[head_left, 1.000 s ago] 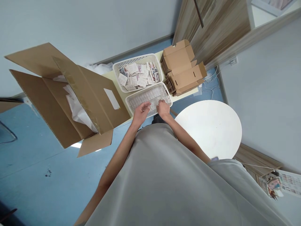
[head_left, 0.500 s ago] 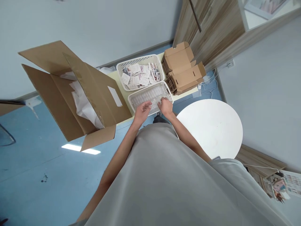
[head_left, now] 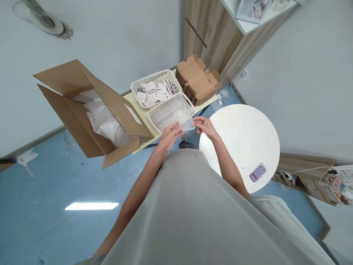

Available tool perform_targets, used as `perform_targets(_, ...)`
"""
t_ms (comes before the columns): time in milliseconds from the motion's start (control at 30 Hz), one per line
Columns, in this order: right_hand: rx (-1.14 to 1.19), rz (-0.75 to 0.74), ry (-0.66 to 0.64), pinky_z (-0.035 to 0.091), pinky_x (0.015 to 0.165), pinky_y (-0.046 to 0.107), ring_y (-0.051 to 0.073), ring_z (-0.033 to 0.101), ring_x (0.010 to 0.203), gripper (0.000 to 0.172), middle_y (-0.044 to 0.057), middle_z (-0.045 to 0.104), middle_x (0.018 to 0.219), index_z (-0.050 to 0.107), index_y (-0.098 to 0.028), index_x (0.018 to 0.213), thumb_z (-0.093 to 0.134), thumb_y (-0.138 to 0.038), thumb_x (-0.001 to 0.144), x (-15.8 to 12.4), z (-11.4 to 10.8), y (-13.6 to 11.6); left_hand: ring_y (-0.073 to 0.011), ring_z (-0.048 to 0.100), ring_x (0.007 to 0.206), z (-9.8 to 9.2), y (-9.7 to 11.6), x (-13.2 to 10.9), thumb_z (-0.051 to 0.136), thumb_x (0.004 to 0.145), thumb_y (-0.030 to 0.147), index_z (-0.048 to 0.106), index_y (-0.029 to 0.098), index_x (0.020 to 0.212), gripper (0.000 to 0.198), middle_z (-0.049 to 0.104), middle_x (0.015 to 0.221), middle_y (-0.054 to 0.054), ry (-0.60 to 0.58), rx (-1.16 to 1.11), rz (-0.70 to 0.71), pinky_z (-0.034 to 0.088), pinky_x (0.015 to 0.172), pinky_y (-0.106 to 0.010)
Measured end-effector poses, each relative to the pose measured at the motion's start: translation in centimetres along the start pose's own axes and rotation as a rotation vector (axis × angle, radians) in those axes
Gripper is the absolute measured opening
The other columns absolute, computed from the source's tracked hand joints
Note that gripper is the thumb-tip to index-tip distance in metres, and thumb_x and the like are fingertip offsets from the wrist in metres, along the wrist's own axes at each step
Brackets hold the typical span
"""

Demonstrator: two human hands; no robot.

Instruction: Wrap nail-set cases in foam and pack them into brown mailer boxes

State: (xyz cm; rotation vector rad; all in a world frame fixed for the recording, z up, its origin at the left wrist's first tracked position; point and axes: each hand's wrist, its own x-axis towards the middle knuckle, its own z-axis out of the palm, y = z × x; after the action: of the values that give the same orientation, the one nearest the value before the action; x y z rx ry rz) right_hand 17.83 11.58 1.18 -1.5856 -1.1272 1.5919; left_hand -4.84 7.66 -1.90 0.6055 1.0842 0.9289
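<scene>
My left hand (head_left: 170, 135) and my right hand (head_left: 204, 126) hold a small clear plastic sleeve (head_left: 188, 124) between them, each pinching one end. They hover just in front of the near white basket (head_left: 154, 115), which is full of clear plastic sleeves. Behind it stands a second white basket (head_left: 134, 87) holding several printed cards. Both baskets rest on a pale yellow table (head_left: 138, 110).
A large open cardboard box (head_left: 82, 125) with white wrapping inside stands at the left. Folded small brown cartons (head_left: 197, 81) are stacked at the table's far end. A round white table (head_left: 242, 136) with a phone on it is at the right. Blue floor below.
Both hands have come out of the near basket and now hold a clear sleeve above its front edge. The camera has swung, shifting the scene left.
</scene>
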Motion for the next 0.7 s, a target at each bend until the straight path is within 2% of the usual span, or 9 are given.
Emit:
perform_targets(67, 0.060, -0.010, -0.023, 0.033, 0.043, 0.022, 0.008, 0.054, 0.046, 0.043, 0.000, 0.081, 0.080, 0.076, -0.020, 0.100, 0.090, -0.050, 0.072, -2.1, -0.3, 0.3, -0.0313, 0.079, 0.128, 0.1, -0.3, -1.6, 0.094, 0.079, 0.052, 0.073, 0.021, 0.128, 0.062, 0.077, 0.148, -0.017, -0.049, -0.057, -0.006, 0.059, 0.122, -0.055)
perform_targets(200, 0.076, -0.021, -0.057, 0.037, 0.045, 0.023, 0.007, 0.053, 0.048, 0.043, 0.003, 0.083, 0.086, 0.081, -0.019, 0.100, 0.089, -0.051, 0.073, -6.0, -0.1, 1.0, -0.0315, 0.080, 0.127, 0.0, -1.6, -4.7, 0.096, 0.078, 0.052, 0.074, 0.021, 0.127, 0.062, 0.078, 0.145, -0.017, -0.094, -0.041, 0.007, 0.056, 0.125, -0.057)
perform_targets(300, 0.066, -0.032, -0.059, 0.038, 0.046, 0.023, 0.007, 0.054, 0.050, 0.045, 0.003, 0.084, 0.090, 0.084, -0.019, 0.101, 0.089, -0.055, 0.075, -8.8, 0.8, 1.8, -0.0315, 0.078, 0.133, -0.2, -2.9, -7.1, 0.092, 0.082, 0.055, 0.073, 0.021, 0.136, 0.066, 0.076, 0.148, -0.017, -0.163, -0.025, 0.026, 0.055, 0.127, -0.057)
perform_targets(433, 0.040, -0.027, -0.049, 0.036, 0.046, 0.023, 0.007, 0.054, 0.050, 0.045, 0.001, 0.080, 0.081, 0.085, -0.019, 0.094, 0.090, -0.060, 0.077, -12.1, 1.8, 2.4, -0.0319, 0.074, 0.140, -0.1, -4.2, -9.6, 0.088, 0.085, 0.053, 0.069, 0.022, 0.145, 0.070, 0.075, 0.151, -0.017, -0.234, -0.044, 0.064, 0.054, 0.129, -0.055)
perform_targets(567, 0.001, -0.028, -0.060, 0.036, 0.047, 0.023, 0.008, 0.053, 0.051, 0.045, 0.001, 0.079, 0.080, 0.084, -0.019, 0.093, 0.090, -0.061, 0.078, -14.4, 1.8, 2.1, -0.0342, 0.074, 0.139, 0.4, -5.1, -11.4, 0.089, 0.084, 0.053, 0.061, 0.025, 0.155, 0.081, 0.076, 0.148, -0.016, -0.237, -0.044, 0.106, 0.057, 0.125, -0.058)
perform_targets(700, -0.073, -0.045, -0.104, 0.040, 0.049, 0.022, 0.009, 0.057, 0.055, 0.048, 0.001, 0.078, 0.075, 0.084, -0.018, 0.097, 0.092, -0.061, 0.078, -15.4, 1.7, 1.6, -0.0372, 0.075, 0.137, 1.0, -5.6, -12.9, 0.090, 0.082, 0.058, 0.049, 0.028, 0.167, 0.099, 0.074, 0.150, -0.017, -0.221, -0.023, 0.164, 0.061, 0.116, -0.059)
